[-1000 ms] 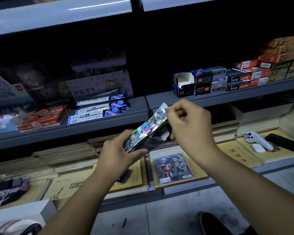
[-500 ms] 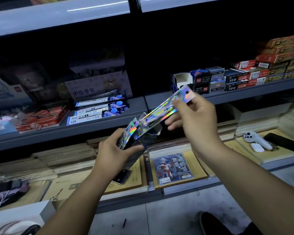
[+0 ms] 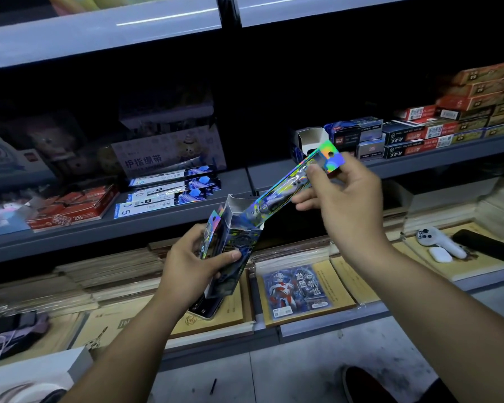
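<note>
My left hand grips a dark printed box whose white top flaps stand open, together with another shiny pack against its left side. A long holographic pack sticks out of the box's mouth and slants up to the right. My right hand pinches that pack near its hang-hole tab, thumb on top. Both hands are in front of the shop shelves.
The grey middle shelf carries red boxes and blue-white packs; stacked boxes sit to the right. Below lie brown notebooks, a card pack, a phone, an earbud case and a white device.
My right hand has drawn the holographic pack up and to the right, further out of the box. My left hand has kept its hold on the box and dropped slightly.
</note>
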Tool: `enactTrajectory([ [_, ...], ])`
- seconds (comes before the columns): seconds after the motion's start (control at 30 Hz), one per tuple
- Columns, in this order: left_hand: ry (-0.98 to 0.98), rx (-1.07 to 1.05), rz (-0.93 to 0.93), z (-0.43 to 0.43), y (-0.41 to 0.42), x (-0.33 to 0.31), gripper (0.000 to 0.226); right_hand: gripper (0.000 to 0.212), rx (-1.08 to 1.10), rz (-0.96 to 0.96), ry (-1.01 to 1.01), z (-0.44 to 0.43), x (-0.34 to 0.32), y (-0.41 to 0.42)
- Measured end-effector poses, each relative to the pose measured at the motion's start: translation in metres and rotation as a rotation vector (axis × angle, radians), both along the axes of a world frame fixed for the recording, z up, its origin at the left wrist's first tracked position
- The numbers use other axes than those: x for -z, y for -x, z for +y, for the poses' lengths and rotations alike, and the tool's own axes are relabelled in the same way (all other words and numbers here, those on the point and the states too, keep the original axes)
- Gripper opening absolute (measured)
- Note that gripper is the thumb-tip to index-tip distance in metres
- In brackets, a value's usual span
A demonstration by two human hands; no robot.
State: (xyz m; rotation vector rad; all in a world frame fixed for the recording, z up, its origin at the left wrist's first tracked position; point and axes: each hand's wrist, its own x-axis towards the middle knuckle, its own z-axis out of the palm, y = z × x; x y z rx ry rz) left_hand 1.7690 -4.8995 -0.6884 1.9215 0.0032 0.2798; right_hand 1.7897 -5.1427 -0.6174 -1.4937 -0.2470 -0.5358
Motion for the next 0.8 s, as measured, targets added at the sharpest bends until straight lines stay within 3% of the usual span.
enactTrajectory([
  [0.17, -0.008, 0.025, -0.013, -0.006, 0.004, -0.004, 0.042, 0.014, -0.068, -0.006, 0.273, 0.008, 0.011, 0.002],
  [0.27, -0.026, 0.037, -0.033, -0.011, 0.006, -0.006, 0.045, 0.018, 0.027, -0.132, 0.6, 0.017, 0.018, 0.007],
  [0.37, -0.061, 0.047, -0.077, -0.014, 0.008, -0.007, 0.048, 0.009, 0.008, -0.221, 0.747, 0.024, 0.02, 0.01],
  [0.57, -0.15, 0.038, -0.103, -0.016, 0.011, -0.006, 0.047, 0.011, -0.029, -0.129, 0.892, 0.024, 0.019, 0.01],
  [0.8, -0.286, 0.011, -0.115, -0.013, 0.012, -0.006, 0.047, 0.02, -0.136, -0.01, 0.915, 0.017, 0.015, 0.01],
])
